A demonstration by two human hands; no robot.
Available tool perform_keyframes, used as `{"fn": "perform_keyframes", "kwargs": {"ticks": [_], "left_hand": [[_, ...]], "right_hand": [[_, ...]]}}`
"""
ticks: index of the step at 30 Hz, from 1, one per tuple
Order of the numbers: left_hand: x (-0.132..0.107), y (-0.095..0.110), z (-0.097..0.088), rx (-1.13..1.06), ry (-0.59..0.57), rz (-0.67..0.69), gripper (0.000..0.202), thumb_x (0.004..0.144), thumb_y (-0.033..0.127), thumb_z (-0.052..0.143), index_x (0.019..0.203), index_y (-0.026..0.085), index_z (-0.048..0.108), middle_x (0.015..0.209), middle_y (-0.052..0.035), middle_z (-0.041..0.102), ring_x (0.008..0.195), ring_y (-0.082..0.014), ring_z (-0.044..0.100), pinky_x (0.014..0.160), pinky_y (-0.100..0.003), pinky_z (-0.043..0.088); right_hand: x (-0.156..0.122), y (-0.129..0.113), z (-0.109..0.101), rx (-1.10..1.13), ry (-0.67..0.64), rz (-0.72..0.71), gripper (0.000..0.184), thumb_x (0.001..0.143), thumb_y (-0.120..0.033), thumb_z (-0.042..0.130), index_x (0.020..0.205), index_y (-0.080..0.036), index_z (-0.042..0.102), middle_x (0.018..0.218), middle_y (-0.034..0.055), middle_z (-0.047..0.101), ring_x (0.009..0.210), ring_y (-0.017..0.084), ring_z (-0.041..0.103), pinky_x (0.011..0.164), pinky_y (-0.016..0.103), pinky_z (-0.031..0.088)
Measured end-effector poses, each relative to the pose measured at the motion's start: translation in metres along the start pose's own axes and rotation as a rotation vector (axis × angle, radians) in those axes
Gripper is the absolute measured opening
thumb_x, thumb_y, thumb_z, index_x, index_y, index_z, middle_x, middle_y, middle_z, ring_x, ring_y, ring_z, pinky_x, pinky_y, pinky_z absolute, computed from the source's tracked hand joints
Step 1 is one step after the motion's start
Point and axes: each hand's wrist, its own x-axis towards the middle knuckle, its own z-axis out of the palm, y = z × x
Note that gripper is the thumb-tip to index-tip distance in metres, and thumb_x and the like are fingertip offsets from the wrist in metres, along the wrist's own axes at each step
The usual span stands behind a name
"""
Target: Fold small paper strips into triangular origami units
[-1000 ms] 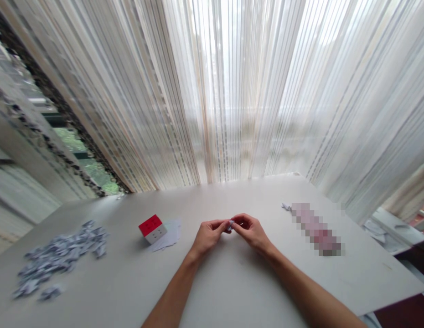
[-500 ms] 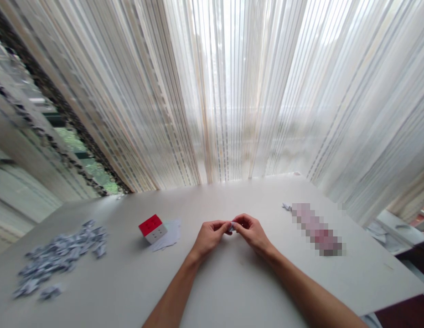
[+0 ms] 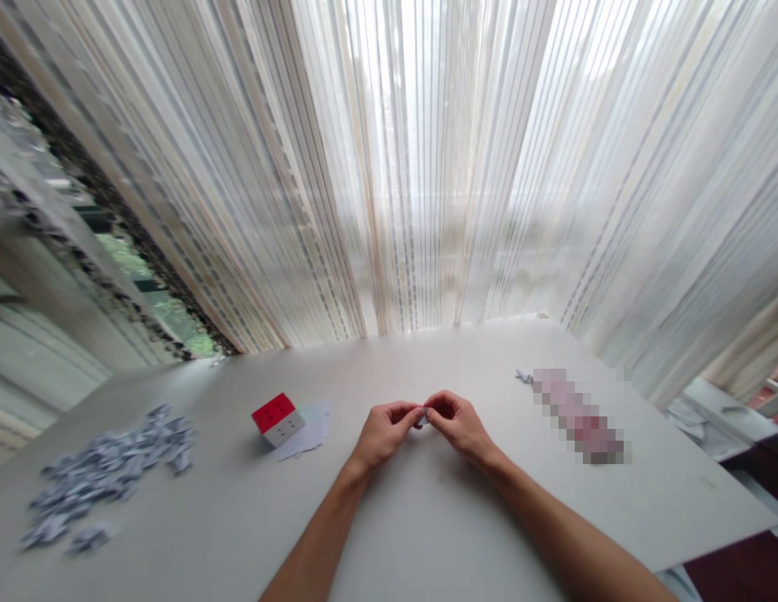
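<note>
Just above the white table (image 3: 401, 535), my left hand (image 3: 385, 432) and my right hand (image 3: 455, 422) meet at their fingertips. Both pinch a small folded piece of paper (image 3: 424, 415), pale grey-white, most of it covered by thumbs and fingers. To the left of my hands, a red and white puzzle cube (image 3: 278, 420) rests beside and partly over some flat paper slips (image 3: 312, 431). Further left lies a loose heap of small folded paper pieces (image 3: 106, 468), with one clump (image 3: 91, 538) a little apart at its near side.
On the right of the table, a long pinkish item (image 3: 577, 415) is blurred out by pixelation, with a small folded paper (image 3: 523, 376) at its far end. A striped sheer curtain (image 3: 407, 184) hangs along the table's far edge. Papers (image 3: 696, 422) lie on a lower surface beyond the right edge.
My hands stay together on the small paper with hardly any finger movement. The whole view has shifted very slightly; the objects on the table keep their places.
</note>
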Motion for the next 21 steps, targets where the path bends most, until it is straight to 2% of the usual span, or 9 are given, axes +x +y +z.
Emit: {"fn": "perform_keyframes", "kwargs": {"ticks": [8, 12, 16, 21], "left_hand": [[-0.0002, -0.0021, 0.0008, 0.026, 0.037, 0.023, 0.031, 0.079, 0.041, 0.066, 0.088, 0.013, 0.075, 0.080, -0.0086, 0.074, 0.075, -0.0206, 0.067, 0.072, -0.028, 0.052], [0.0007, -0.0036, -0.0007, 0.042, 0.015, 0.040, 0.032, 0.082, 0.041, 0.062, 0.095, 0.014, 0.074, 0.084, -0.0086, 0.074, 0.077, -0.0203, 0.067, 0.074, -0.028, 0.052], [0.0009, -0.0038, -0.0022, 0.072, 0.025, 0.046, 0.031, 0.083, 0.040, 0.062, 0.092, 0.013, 0.074, 0.077, -0.0071, 0.073, 0.073, -0.0187, 0.065, 0.071, -0.027, 0.051], [-0.0011, -0.0040, -0.0002, 0.093, 0.046, 0.069, 0.030, 0.082, 0.040, 0.062, 0.087, 0.013, 0.073, 0.076, -0.0069, 0.071, 0.071, -0.0180, 0.064, 0.069, -0.026, 0.050]], "right_hand": [[0.0017, -0.0022, -0.0016, 0.035, -0.047, 0.037, 0.024, 0.082, -0.039, 0.065, 0.091, -0.017, 0.066, 0.083, 0.0048, 0.070, 0.079, 0.019, 0.066, 0.075, 0.031, 0.051], [0.0019, 0.0009, -0.0002, -0.010, 0.012, 0.007, 0.025, 0.083, -0.041, 0.062, 0.088, -0.016, 0.066, 0.079, 0.0043, 0.069, 0.073, 0.017, 0.064, 0.070, 0.029, 0.051], [0.0008, 0.0018, 0.0009, -0.048, 0.065, -0.041, 0.025, 0.085, -0.041, 0.061, 0.090, -0.016, 0.065, 0.080, 0.0044, 0.068, 0.073, 0.017, 0.062, 0.069, 0.028, 0.050], [-0.0022, -0.0028, 0.0009, -0.157, 0.002, -0.013, 0.028, 0.085, -0.043, 0.061, 0.089, -0.016, 0.068, 0.080, 0.0051, 0.070, 0.073, 0.018, 0.063, 0.068, 0.028, 0.050]]}}
